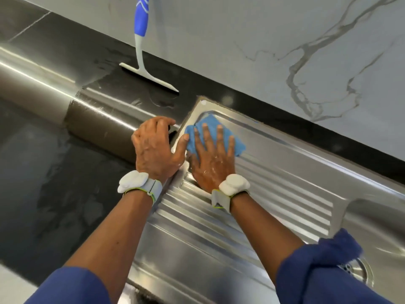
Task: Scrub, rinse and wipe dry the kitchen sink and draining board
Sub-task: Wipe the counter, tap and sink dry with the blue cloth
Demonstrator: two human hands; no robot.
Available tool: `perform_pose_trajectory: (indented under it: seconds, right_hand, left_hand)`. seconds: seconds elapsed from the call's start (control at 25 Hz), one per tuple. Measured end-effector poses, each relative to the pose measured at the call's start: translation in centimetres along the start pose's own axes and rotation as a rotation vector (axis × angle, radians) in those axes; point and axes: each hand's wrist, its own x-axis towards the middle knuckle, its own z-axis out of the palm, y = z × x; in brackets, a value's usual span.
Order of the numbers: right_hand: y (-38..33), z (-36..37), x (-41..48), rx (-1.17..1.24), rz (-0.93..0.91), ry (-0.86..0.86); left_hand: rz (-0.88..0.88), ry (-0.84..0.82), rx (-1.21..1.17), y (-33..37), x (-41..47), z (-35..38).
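Ridged stainless-steel draining board point(274, 194), set in the dark bench point(65, 172), looks largely dry. The right hand point(213, 159), grip wide with fingers spread, presses a light-blue cloth point(210, 123) flat on its far corner. The left hand point(156, 148) rests alongside holding nothing, so the drying seems nearly done.

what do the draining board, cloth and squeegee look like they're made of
Draining board: looks like stainless steel, brushed and shiny, with pressed ridges and streaky reflections.
Cloth: soft blue fabric, possibly microfibre; it creases under the flat right hand.
Squeegee: moulded plastic, blue and pale grey handle; the blade's dark edge may be rubber.
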Motion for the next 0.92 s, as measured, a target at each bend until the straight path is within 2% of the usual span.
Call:
perform_pose_trajectory:
  seconds: [0.08, 0.2, 0.44, 0.52, 0.64, 0.68, 0.72, 0.84, 0.92]
  right_hand:
    - [-0.6, 0.2, -1.1, -0.043, -0.107, -0.005]
    - [1.8, -0.4, -2.6, -0.047, -0.174, -0.022]
    - [10.5, -1.5, -10.6, 0.009, 0.006, 0.009]
    - [13.2, -1.8, -13.5, -0.010, 0.173, 0.025]
    - [14.1, -2.4, -15.8, 0.095, 0.705, 0.036]
    - [12.8, -2.5, -15.6, 0.118, 0.786, 0.037]
    - [10.6, -2.4, -15.0, 0.135, 0.734, 0.032]
    - [2.3, -1.0, -9.4, 0.136, 0.242, 0.061]
    - [-2.1, -0.8, -4.9, 0.203, 0.129, -0.015]
  left_hand:
    - [0.014, -0.008, 0.011, 0.1, 0.1, 0.0]
    - [0.043, -0.020, 0.022, 0.1, 0.2, 0.1]
    - [0.083, -0.050, 0.023, 0.0, 0.2, 0.0]
    - [0.083, -0.063, 0.022, 0.1, 0.1, -0.1]
    - [0.061, -0.065, 0.013, 0.0, 0.2, 0.0]
    - [0.054, -0.063, 0.010, 0.0, 0.1, 0.0]
    - [0.048, -0.061, 0.009, 0.0, 0.1, -0.1]
    - [0.051, -0.055, -0.014, -0.1, 0.3, -0.1]
    - [0.055, -0.038, -0.012, -0.3, 0.0, 0.0]
